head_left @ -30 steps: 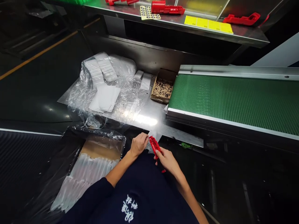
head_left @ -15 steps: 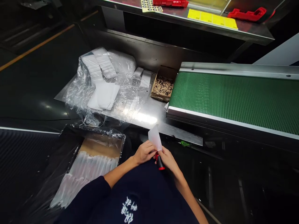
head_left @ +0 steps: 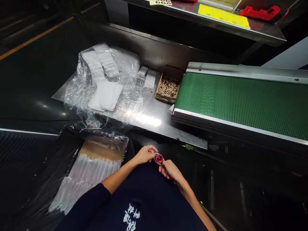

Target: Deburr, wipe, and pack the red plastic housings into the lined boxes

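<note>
Red ring (head_left: 159, 158) newly upward (pale wrapper (head_left: 155, 160)), tight between left fingers (head_left: 151, 148) and right fingers (head_left: 164, 171)

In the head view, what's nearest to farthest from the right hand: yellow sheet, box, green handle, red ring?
1. Red ring, beside the right hand
2. Green handle, ahead, rightward
3. Box, beside the belt
4. Yellow sheet, on the shelf

head camera | worn on head | facing forward, down | bench (head_left: 166, 124) near
</note>
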Tool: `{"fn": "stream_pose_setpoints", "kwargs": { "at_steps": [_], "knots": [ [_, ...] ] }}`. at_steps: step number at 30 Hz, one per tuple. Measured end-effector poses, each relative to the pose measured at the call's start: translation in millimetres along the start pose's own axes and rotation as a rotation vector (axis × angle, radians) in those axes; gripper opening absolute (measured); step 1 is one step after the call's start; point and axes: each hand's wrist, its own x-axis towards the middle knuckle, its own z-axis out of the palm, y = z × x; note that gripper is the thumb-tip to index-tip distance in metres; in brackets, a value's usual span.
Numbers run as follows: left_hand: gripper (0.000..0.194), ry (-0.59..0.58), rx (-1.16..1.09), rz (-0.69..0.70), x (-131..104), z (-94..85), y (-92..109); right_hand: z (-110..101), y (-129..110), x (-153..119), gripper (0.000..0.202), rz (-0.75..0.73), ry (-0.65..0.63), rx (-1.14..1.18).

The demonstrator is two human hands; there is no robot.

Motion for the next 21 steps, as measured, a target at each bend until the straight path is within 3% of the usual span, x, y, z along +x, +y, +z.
{"fn": "stream_pose_setpoints", "kwargs": {
  "at_steps": [6,9,12,16,18,21],
  "knots": [
    [0.030,-0.059,-0.152,0.017,-16.9,-12.8,46.0,-4.7,-31.8,-31.0,0.033,-0.018,-0.205,0.000],
    [0.039,-0.056,-0.084,0.111,-33.0,-17.6,60.5,-6.9,-42.2,-39.7,0.033,-0.060,-0.248,0.014],
    [0.052,0.072,0.245,0.405,-47.3,-17.0,59.6,-6.3,-45.0,-42.2,0.030,-0.107,-0.261,0.015],
    [0.018,0.189,0.832,0.873,-51.9,-9.0,45.2,-3.3,-43.1,-40.4,0.027,-0.136,-0.274,0.000],
    [0.025,0.226,0.985,0.998,-50.6,-4.6,39.9,-2.5,-42.0,-39.7,0.027,-0.131,-0.283,-0.009],
    [0.027,0.274,1.069,1.010,-50.9,0.6,35.3,-2.8,-40.6,-39.2,0.027,-0.100,-0.292,-0.035]
  ]
}}
